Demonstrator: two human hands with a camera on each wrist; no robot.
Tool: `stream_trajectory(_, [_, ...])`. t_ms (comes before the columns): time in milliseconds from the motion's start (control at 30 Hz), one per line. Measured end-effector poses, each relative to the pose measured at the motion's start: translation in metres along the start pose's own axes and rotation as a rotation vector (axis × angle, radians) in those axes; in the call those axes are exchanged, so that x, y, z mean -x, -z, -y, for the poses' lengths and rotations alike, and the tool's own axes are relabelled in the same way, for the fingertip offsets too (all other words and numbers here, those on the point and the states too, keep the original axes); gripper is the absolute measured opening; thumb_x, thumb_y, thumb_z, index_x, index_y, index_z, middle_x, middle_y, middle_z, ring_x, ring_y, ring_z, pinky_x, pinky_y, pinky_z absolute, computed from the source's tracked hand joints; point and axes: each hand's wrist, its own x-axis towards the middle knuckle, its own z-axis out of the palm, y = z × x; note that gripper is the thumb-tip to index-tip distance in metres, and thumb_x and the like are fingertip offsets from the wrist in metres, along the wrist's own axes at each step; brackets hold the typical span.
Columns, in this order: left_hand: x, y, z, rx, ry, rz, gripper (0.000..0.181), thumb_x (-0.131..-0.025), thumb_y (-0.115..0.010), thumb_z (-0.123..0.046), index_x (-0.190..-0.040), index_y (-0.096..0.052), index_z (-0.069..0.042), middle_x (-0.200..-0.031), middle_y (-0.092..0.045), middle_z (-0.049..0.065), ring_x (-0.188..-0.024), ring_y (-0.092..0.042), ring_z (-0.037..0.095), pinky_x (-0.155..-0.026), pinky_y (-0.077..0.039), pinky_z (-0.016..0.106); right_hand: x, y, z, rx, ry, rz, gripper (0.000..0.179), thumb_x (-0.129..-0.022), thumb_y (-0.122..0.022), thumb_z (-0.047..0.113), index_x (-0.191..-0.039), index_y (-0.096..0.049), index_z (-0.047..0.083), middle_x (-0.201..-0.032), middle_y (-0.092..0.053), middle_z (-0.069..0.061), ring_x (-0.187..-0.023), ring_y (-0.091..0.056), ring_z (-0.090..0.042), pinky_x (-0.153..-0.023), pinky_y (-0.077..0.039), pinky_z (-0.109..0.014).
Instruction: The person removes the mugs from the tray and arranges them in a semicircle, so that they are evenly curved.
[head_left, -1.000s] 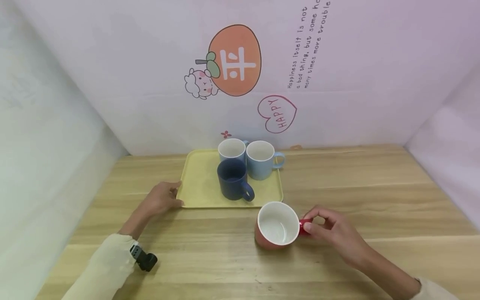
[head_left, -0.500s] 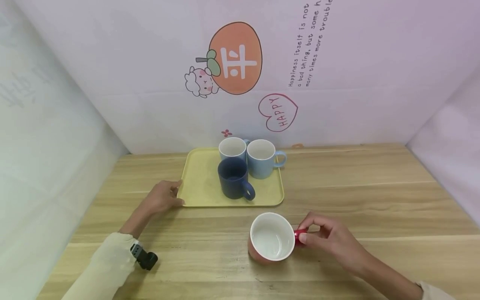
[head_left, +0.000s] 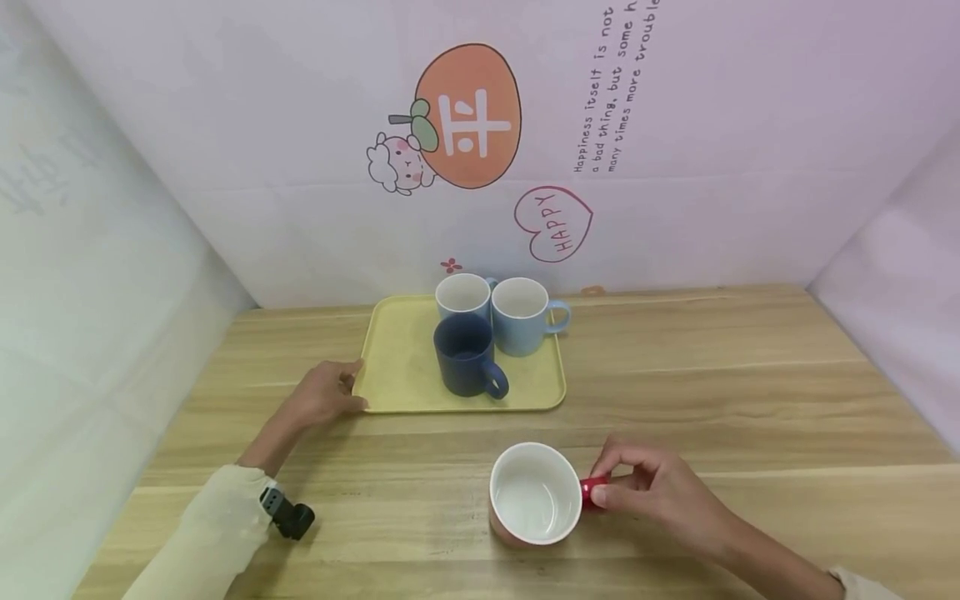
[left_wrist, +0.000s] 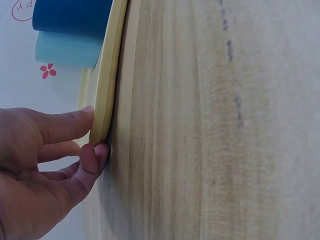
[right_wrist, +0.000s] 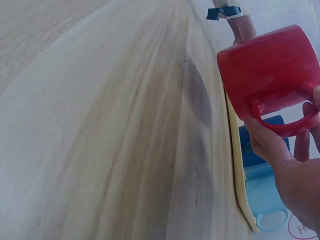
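My right hand (head_left: 660, 492) pinches the handle of a red mug (right_wrist: 272, 70) with a white inside. In the right wrist view the mug hangs a little above the table, its shadow apart from it. My left hand (head_left: 318, 396) holds the near left corner of a yellow tray (head_left: 397, 358), thumb over the rim and fingers at its outer edge, as the left wrist view (left_wrist: 55, 160) shows. On the tray's right half stand a dark blue mug (head_left: 463, 358) and two light blue mugs, one at the back (head_left: 453, 304) and one at the right (head_left: 517, 329).
The wooden table (head_left: 712, 358) runs back to a white printed cloth backdrop (head_left: 300, 125), with cloth at both sides too. A black device (head_left: 288, 512) is strapped at the left wrist. The right light blue mug's handle juts past the tray's rim.
My right hand has drawn the red mug away from the tray, toward the near edge and slightly left. The left hand and the tray stay put.
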Motion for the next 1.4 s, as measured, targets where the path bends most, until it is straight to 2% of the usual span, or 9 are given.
stream_trajectory(267, [0.001,0.001,0.001,-0.010,0.001,0.010,0.070,-0.083,-0.077,-0.002,-0.140,-0.041,0.019,-0.098,-0.068,0.019,-0.075,-0.055,0.020,-0.066,-0.045,0.033,0.004,-0.007,-0.008,-0.043,0.043,0.053,0.010,-0.091,-0.064,-0.010,-0.097,-0.068,-0.003,-0.095,-0.058,-0.021,-0.094,-0.070,-0.032,-0.079,-0.054,-0.045])
stream_trajectory(367, [-0.002,0.000,0.002,-0.007,-0.008,0.012,0.070,-0.083,-0.077,-0.003,-0.140,-0.041,0.019,-0.096,-0.067,0.019,-0.073,-0.053,0.019,-0.065,-0.045,0.032,0.006,-0.009,-0.009,-0.038,0.046,0.067,0.011,-0.091,-0.064,-0.010,-0.098,-0.069,-0.002,-0.095,-0.058,-0.022,-0.094,-0.070,-0.031,-0.079,-0.054,-0.044])
stream_trajectory(500, [-0.007,-0.003,0.002,0.004,-0.017,0.010,0.071,-0.083,-0.077,-0.003,-0.140,-0.041,0.018,-0.096,-0.069,0.019,-0.075,-0.056,0.020,-0.067,-0.047,0.034,0.008,-0.010,-0.010,-0.023,0.048,0.071,0.016,-0.090,-0.064,-0.013,-0.098,-0.070,-0.001,-0.094,-0.059,-0.020,-0.094,-0.069,-0.028,-0.079,-0.054,-0.043])
stream_trajectory(633, [-0.006,-0.001,0.001,0.008,0.000,0.009,0.070,-0.083,-0.077,-0.002,-0.140,-0.041,0.018,-0.099,-0.069,0.021,-0.082,-0.061,0.023,-0.072,-0.050,0.037,0.009,-0.014,-0.011,-0.048,0.042,0.082,0.017,-0.091,-0.062,-0.013,-0.100,-0.070,-0.002,-0.095,-0.058,-0.022,-0.095,-0.070,-0.031,-0.079,-0.055,-0.041])
stream_trajectory(800, [-0.004,0.002,0.002,0.012,0.000,0.009,0.070,-0.083,-0.077,-0.001,-0.140,-0.041,0.019,-0.096,-0.069,0.019,-0.079,-0.059,0.022,-0.070,-0.048,0.035,0.010,-0.022,-0.013,-0.062,0.016,0.084,0.015,-0.091,-0.064,-0.010,-0.101,-0.071,-0.001,-0.096,-0.058,-0.021,-0.095,-0.069,-0.028,-0.080,-0.055,-0.041])
stream_trajectory(900, [-0.004,0.002,0.004,0.009,0.001,0.009,0.070,-0.083,-0.077,-0.001,-0.140,-0.042,0.019,-0.094,-0.068,0.017,-0.077,-0.058,0.021,-0.069,-0.048,0.034,0.010,-0.026,-0.016,-0.035,0.026,0.086,0.016,-0.090,-0.066,-0.011,-0.100,-0.072,0.000,-0.094,-0.060,-0.018,-0.093,-0.067,-0.021,-0.079,-0.056,-0.035])
stream_trajectory(1100, [-0.004,0.001,0.003,-0.001,-0.001,0.006,0.069,-0.082,-0.078,-0.001,-0.139,-0.043,0.019,-0.093,-0.068,0.018,-0.078,-0.059,0.022,-0.071,-0.049,0.036,0.011,-0.030,-0.022,-0.002,0.059,0.090,0.022,-0.087,-0.067,-0.015,-0.100,-0.073,0.002,-0.090,-0.062,-0.013,-0.084,-0.059,-0.012,-0.067,-0.053,-0.025])
stream_trajectory(1267, [-0.003,0.002,0.003,0.010,0.003,0.004,0.070,-0.083,-0.078,-0.002,-0.139,-0.043,0.018,-0.092,-0.069,0.017,-0.079,-0.061,0.023,-0.073,-0.049,0.037,0.011,-0.033,-0.024,-0.058,0.070,0.126,0.022,-0.086,-0.066,-0.016,-0.099,-0.073,0.000,-0.087,-0.060,-0.019,-0.083,-0.059,-0.009,-0.066,-0.052,-0.023])
stream_trajectory(1400, [-0.003,0.002,0.002,0.008,0.000,0.004,0.070,-0.083,-0.078,-0.002,-0.140,-0.042,0.018,-0.092,-0.068,0.016,-0.077,-0.058,0.022,-0.071,-0.048,0.036,0.010,-0.037,-0.025,-0.153,0.078,0.173,0.021,-0.086,-0.064,-0.018,-0.099,-0.072,-0.004,-0.087,-0.056,-0.026,-0.087,-0.062,-0.008,-0.070,-0.053,-0.023])
